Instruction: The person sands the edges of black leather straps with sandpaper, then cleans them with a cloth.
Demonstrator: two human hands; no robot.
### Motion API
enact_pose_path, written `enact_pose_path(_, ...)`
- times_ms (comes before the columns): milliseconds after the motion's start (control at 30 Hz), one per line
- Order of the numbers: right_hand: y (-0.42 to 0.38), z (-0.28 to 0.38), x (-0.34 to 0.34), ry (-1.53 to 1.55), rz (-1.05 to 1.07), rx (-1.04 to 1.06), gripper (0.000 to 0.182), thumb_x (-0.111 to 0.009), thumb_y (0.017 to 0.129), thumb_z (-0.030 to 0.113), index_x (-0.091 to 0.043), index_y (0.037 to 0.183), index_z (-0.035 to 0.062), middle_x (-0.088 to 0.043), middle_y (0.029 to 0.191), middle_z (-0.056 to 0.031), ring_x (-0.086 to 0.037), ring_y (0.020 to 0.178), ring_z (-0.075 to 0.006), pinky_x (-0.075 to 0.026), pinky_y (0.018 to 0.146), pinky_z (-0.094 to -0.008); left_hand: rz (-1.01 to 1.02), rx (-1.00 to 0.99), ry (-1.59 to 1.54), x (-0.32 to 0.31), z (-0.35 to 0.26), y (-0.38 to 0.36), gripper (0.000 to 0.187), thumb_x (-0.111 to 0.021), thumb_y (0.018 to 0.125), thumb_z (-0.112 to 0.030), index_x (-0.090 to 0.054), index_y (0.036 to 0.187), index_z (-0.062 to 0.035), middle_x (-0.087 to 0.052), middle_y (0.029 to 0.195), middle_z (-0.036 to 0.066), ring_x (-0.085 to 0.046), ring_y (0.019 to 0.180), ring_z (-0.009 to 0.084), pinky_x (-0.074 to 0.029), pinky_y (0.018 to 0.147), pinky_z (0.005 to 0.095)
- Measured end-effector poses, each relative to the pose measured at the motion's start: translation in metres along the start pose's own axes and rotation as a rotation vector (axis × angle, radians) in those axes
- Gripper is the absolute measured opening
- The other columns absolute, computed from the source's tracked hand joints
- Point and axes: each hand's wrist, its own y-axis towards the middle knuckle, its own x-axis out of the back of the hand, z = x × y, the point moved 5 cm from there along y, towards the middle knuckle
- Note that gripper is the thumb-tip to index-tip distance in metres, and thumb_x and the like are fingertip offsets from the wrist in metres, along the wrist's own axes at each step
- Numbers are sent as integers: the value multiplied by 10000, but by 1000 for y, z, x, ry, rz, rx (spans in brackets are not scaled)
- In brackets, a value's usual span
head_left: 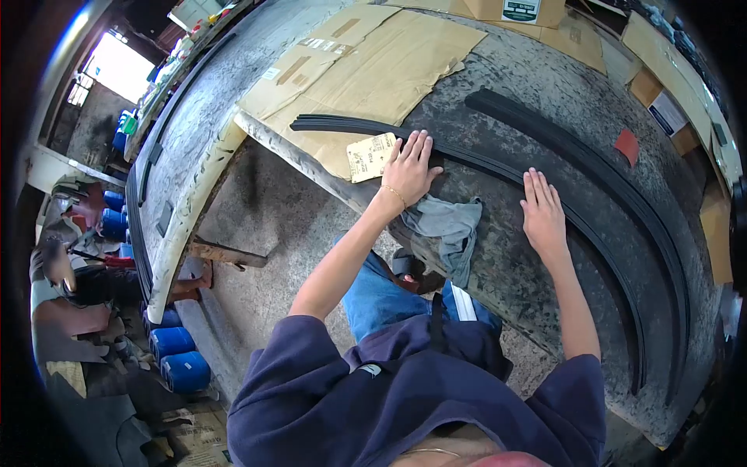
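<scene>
A bundle of long, thin black strips (482, 162), perhaps rubber, curves across the worn table (506, 265) in front of me. My left hand (411, 167) lies on it with the fingers stretched out. Farther right, my right hand (543, 214) rests its straight fingertips against the same bundle. Neither hand is wrapped round anything. Beside my left hand is a cream card (369, 158) with handwriting. A crumpled grey cloth (447, 222) lies at the table's near edge, between my forearms. Beyond the first bundle runs a second, thicker bundle of black strips (576, 144).
Flattened cardboard (366, 66) covers the table's far left part. A red scrap (626, 146) lies at the right, near cardboard boxes (669, 109). Left of a gap stands another table section (198, 132) with black strips. Blue drums (187, 372) and a seated person (105, 284) are at far left.
</scene>
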Motion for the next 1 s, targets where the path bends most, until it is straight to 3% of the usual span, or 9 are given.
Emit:
enact_pose_path(200, -55, -36, 13, -97, -43, -182, 580, -546, 1036, 226, -382, 1548, 8, -385, 1611, -170, -365, 1493, -329, -332, 1208, -463, 19, 55, -49, -3, -22, 12, 752, -555, 993, -497, -411, 1501, 39, -386, 1592, 220, -320, 1510, 364, -265, 1225, 517)
enact_pose_path(300, -75, -40, 20, -100, -33, -257, 573, -531, 1047, 239, -380, 1548, 7, -393, 1606, -173, -362, 1496, -333, -331, 1209, -465, 42, -212, -209, -5, -82, 24, 745, -546, 997, -495, -415, 1493, 46, -381, 1593, 219, -318, 1508, 370, -249, 1223, 545)
enact_pose_path(467, -106, -54, 28, -133, -8, -382, 579, -550, 1040, 246, -387, 1542, 7, -403, 1600, -175, -374, 1490, -335, -345, 1200, -469, 17, -310, -259, -14, -150, 32, 712, -556, 998, -456, -422, 1495, 37, -390, 1588, 205, -289, 1521, 358, -228, 1221, 568)
enact_pose_path(600, -118, -54, 33, -165, 4, -449, 590, -551, 1040, 247, -375, 1544, -3, -389, 1605, -186, -355, 1497, -348, -344, 1199, -476, 28, -357, -263, -11, -170, 31, 698, -559, 998, -449, -435, 1491, 29, -390, 1589, 199, -297, 1515, 353, -223, 1226, 557)
enact_pose_path(800, -106, -45, 25, -149, 10, -467, 608, -543, 1047, 255, -345, 1548, -27, -335, 1626, -212, -314, 1511, -380, -299, 1217, -513, -16, -371, -382, -9, -150, 35, 602, -539, 1016, -410, -482, 1480, -31, -460, 1552, 158, -382, 1473, 332, -301, 1209, 481)
enact_pose_path(900, -105, -47, 19, -113, -24, -420, 610, -540, 1049, 262, -343, 1550, -25, -327, 1629, -214, -298, 1519, -377, -275, 1227, -520, -66, -229, -302, -1, -107, 35, 558, -555, 1014, -382, -512, 1449, -36, -504, 1515, 156, -429, 1441, 345, -338, 1188, 480)
enact_pose_path(1000, -109, -48, 15, -97, -79, -394, 606, -534, 1053, 263, -341, 1557, -13, -329, 1628, -210, -292, 1522, -374, -267, 1230, -520, -22, -11, -179, 0, -49, 29, 629, -568, 1004, -420, -474, 1466, -3, -458, 1541, 213, -404, 1455, 377, -331, 1189, 497)
